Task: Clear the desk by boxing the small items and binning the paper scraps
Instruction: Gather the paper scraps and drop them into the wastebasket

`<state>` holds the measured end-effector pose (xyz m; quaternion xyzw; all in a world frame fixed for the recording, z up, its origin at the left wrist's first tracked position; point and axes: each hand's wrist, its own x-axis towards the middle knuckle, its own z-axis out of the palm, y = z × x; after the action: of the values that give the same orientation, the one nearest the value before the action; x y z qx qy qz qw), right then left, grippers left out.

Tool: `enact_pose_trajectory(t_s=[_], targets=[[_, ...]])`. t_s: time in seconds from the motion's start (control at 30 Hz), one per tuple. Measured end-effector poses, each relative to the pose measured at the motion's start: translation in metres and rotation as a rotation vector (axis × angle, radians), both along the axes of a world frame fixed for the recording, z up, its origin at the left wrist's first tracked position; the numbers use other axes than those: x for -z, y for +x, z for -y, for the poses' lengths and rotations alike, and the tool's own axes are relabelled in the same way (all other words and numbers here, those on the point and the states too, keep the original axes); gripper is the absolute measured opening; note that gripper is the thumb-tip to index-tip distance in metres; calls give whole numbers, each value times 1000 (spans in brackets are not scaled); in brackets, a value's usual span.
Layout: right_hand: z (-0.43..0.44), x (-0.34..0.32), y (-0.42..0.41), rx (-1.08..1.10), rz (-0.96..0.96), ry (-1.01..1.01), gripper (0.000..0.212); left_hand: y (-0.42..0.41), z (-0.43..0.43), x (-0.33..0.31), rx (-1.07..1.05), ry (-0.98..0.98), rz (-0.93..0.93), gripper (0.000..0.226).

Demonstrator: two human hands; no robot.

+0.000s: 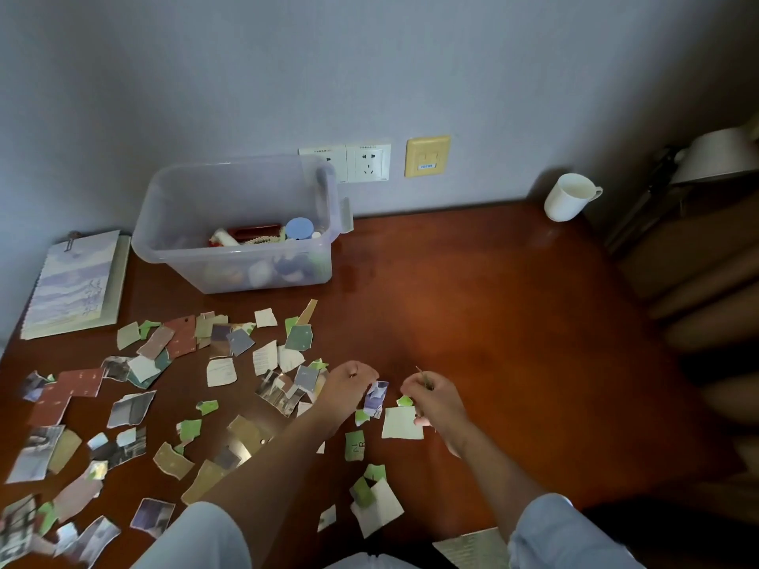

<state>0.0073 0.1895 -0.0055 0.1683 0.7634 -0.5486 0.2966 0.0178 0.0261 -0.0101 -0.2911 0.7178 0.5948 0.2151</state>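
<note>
Many torn paper scraps lie scattered over the left and middle of the dark wooden desk. A clear plastic box stands at the back left with several small items inside. My left hand is curled over the scraps and pinches a bluish-white scrap. Beside it to the right, my right hand has its fingers curled round a thin scrap that sticks up from them. A pale green scrap lies just under my right hand.
A notebook lies at the back left by the wall. A white mug stands at the back right. Wall sockets sit behind the box. A dark chair or cabinet borders the desk's right side.
</note>
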Motion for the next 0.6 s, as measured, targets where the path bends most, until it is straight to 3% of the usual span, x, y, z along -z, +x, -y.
enact_pose_trajectory(t_s=[0.07,0.17,0.3,0.43,0.6], targets=[[-2,6,-1,-76,-56,131,6,3,2,9,120,-180,-69,7],[-2,14,-1,-271,-150,394,14,9,2,15,326,-431,-33,32],[-2,24,1,-558,-257,587,34,10,-6,18,404,-571,-16,55],[0,30,-2,-662,-269,649,48,8,-15,19,404,-698,-53,43],[-5,34,-6,-717,-240,626,37,7,-16,18,412,-706,-19,31]])
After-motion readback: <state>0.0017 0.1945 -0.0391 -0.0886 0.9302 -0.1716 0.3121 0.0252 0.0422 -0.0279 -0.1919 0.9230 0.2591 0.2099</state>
